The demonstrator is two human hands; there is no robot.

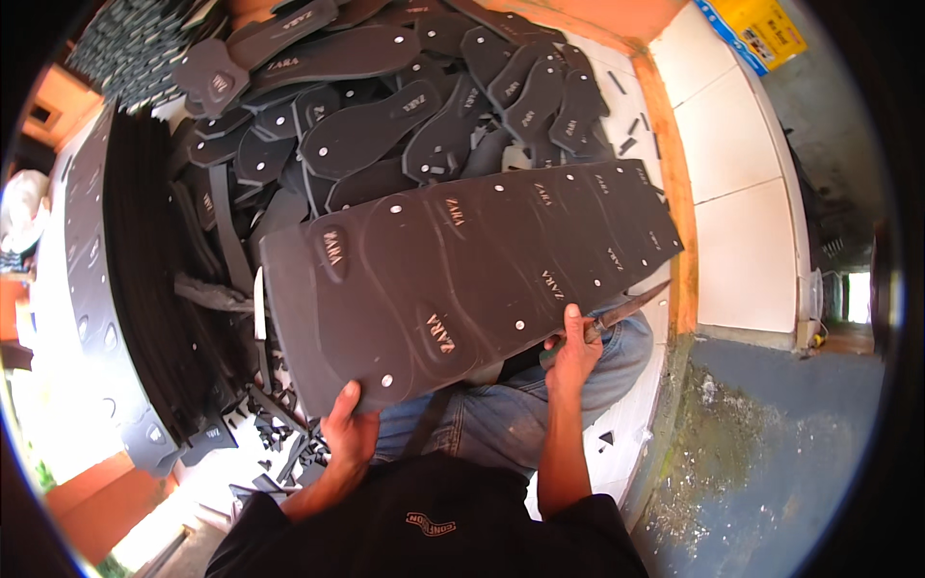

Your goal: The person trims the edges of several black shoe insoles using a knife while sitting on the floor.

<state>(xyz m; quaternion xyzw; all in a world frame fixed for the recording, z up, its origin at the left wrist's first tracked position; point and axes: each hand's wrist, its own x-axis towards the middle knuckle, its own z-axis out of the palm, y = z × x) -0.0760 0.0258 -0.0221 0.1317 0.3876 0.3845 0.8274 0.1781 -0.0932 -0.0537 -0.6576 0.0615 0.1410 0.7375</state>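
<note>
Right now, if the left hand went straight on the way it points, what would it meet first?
The dark sheet, which the left hand holds at its near left corner. Beyond the sheet's far edge, the pile of sole-shaped pieces seems next, though depth is unclear.

Yel pkt (761, 35) nr wht tiles (740, 246); stained flr (819, 424)

The one view comes from the wearer's head, through the left lens of a side-by-side pair. It faces steeply down and forward, over the shirt (424, 547) just below the sheet (482, 275). It sits close, the sheet filling its middle, yet reaches wide: soles (371, 130) beyond the sheet, a stack (145, 279) left of it, floor (771, 453) lower right.
</note>
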